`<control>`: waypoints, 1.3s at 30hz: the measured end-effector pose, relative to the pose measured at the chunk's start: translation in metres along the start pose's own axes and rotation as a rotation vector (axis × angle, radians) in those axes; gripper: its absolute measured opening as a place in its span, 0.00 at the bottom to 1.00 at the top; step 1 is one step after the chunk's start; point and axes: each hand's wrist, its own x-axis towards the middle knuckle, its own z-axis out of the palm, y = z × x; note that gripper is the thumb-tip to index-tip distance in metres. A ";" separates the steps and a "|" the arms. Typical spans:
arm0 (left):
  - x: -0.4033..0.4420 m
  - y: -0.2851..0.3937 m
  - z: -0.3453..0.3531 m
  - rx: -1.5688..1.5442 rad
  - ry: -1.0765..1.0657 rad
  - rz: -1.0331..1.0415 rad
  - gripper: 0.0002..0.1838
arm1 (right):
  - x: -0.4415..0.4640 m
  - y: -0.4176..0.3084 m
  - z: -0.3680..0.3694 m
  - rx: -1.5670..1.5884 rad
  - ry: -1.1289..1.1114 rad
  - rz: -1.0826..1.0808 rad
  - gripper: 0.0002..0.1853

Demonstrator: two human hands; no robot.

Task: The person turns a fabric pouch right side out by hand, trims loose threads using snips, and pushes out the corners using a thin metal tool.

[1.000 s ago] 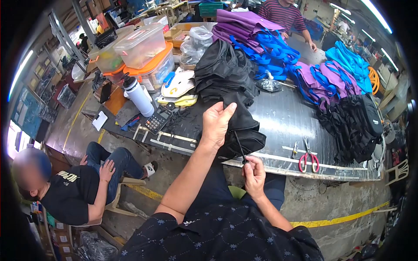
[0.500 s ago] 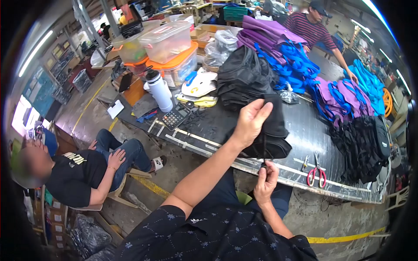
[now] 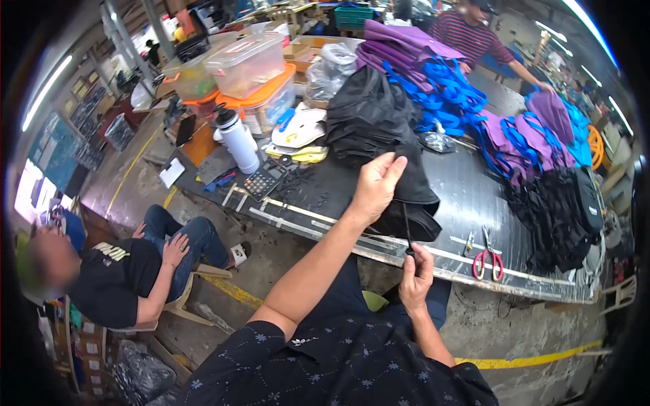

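Note:
My left hand (image 3: 376, 188) is closed, thumb against fingers, on the upper part of a black fabric bag (image 3: 416, 189) held up over the table's front edge. A thin black cord runs down from the bag to my right hand (image 3: 416, 274). That hand pinches the cord's lower end, where a small dark piece (image 3: 409, 251) shows at the fingertips. Behind the bag lies a heap of black fabric (image 3: 369, 111). Red-handled scissors (image 3: 487, 260) and small snips (image 3: 468, 243) rest on the table to the right.
On the table (image 3: 467, 196) stand a bottle (image 3: 238, 143), a calculator (image 3: 264, 180), plastic bins (image 3: 247, 68), purple fabric (image 3: 406, 47), blue straps (image 3: 447, 95) and black bags (image 3: 555, 213). One person (image 3: 128, 271) sits at left; another (image 3: 467, 34) stands across the table.
The view has shifted slightly. The person across the table has reached to the right and now lifts a purple piece. My hands keep their hold on the bag and cord.

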 end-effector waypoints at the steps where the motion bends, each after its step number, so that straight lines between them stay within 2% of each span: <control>1: 0.000 -0.005 -0.005 -0.010 -0.010 -0.007 0.08 | -0.002 0.002 -0.001 -0.013 -0.008 0.022 0.14; 4: 0.001 -0.010 -0.007 -0.108 0.066 -0.033 0.09 | -0.003 0.003 -0.004 -0.117 0.010 -0.050 0.15; 8: -0.002 -0.014 -0.011 -0.089 0.048 -0.039 0.15 | -0.007 0.001 -0.005 -0.097 -0.001 0.009 0.15; 9: -0.005 -0.013 -0.005 -0.087 0.086 -0.028 0.19 | -0.009 0.001 -0.003 -0.062 0.001 0.029 0.15; 11: -0.007 -0.015 -0.001 -0.081 0.119 -0.019 0.17 | -0.020 0.013 -0.005 -0.024 -0.017 0.097 0.15; 18: -0.007 0.003 0.004 -0.173 0.105 -0.061 0.18 | -0.025 0.015 0.001 0.058 -0.007 0.115 0.16; 24: -0.007 0.001 -0.006 -0.190 0.095 -0.153 0.11 | -0.020 0.014 0.000 0.014 -0.014 0.108 0.16; 27: -0.006 -0.002 -0.010 -0.202 0.098 -0.208 0.10 | -0.013 0.007 0.002 -0.119 -0.027 -0.038 0.16; 30: -0.004 0.000 -0.012 -0.254 0.024 -0.300 0.09 | -0.013 0.002 0.001 0.348 -0.113 0.274 0.16; 35: -0.003 -0.006 -0.016 -0.216 -0.061 -0.350 0.11 | -0.002 -0.002 -0.005 0.784 -0.210 0.517 0.15; 38: -0.004 -0.007 -0.015 -0.185 -0.094 -0.358 0.13 | -0.007 0.009 0.001 -0.102 -0.021 0.029 0.16; 39: -0.005 -0.007 -0.015 -0.180 -0.099 -0.362 0.14 | -0.003 0.002 0.000 -0.226 0.025 -0.067 0.15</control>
